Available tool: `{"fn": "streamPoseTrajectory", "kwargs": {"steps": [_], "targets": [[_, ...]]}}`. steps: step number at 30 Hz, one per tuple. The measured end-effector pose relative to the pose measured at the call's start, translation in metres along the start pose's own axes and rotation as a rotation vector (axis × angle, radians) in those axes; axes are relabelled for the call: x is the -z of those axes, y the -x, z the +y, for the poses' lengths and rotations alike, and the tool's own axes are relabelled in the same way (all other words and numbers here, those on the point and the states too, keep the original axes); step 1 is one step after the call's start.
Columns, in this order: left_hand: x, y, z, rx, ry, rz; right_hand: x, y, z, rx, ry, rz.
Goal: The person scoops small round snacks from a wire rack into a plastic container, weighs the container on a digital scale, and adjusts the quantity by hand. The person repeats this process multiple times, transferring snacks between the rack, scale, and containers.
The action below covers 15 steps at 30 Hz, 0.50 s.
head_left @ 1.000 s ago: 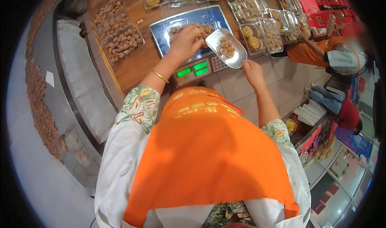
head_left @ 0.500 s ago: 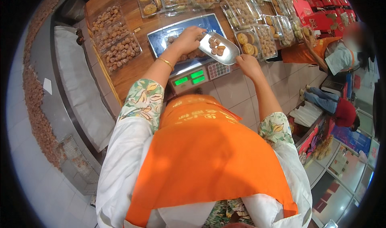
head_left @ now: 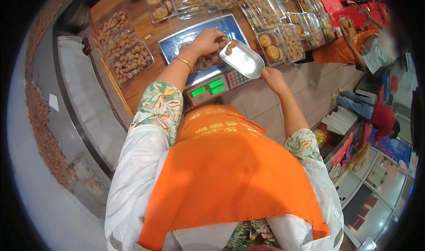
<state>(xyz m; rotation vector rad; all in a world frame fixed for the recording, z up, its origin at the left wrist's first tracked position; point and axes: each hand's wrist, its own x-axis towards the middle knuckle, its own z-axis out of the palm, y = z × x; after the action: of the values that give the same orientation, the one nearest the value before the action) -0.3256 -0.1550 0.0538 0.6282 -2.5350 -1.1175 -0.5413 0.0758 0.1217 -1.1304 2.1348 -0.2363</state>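
Note:
My right hand point(head_left: 273, 79) is closed around the handle end of a metal scoop point(head_left: 249, 64). The scoop tilts toward the left, with a few small brown baked pieces point(head_left: 231, 47) at its lip. That lip is over the edge of a clear tray of brown pieces point(head_left: 207, 62) on the blue-topped weighing scale point(head_left: 228, 24). My left hand point(head_left: 209, 41) is over the same tray beside the lip, its fingers curled down by the pieces. What lies under those fingers is hidden. A gold bracelet is on my left wrist. Green displays point(head_left: 217, 86) glow on the scale's front.
Clear boxes of round brown pieces point(head_left: 133, 65) stand left of the scale on the wooden table point(head_left: 141, 19). More boxes of nuts and golden cakes point(head_left: 272, 47) are behind and to the right. A co-worker in an orange apron point(head_left: 334, 52) stands at right, near red boxes point(head_left: 356, 14).
Most pieces have left the scoop, only a few staying at its lip. The scoop has tipped and shifted slightly down. My left hand's fingers have come away from the scoop's edge.

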Motion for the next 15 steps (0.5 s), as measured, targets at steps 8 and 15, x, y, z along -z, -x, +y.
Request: {"fn": "streamPoseTrajectory", "kwargs": {"steps": [8,15], "targets": [[0.002,0.0,-0.004,0.012,-0.073,0.018,-0.021,0.016,0.02,0.035,-0.214,0.088],[0.007,-0.01,0.008,0.071,-0.044,0.106,-0.026,0.043,0.064,-0.04,-0.416,0.14]]}}
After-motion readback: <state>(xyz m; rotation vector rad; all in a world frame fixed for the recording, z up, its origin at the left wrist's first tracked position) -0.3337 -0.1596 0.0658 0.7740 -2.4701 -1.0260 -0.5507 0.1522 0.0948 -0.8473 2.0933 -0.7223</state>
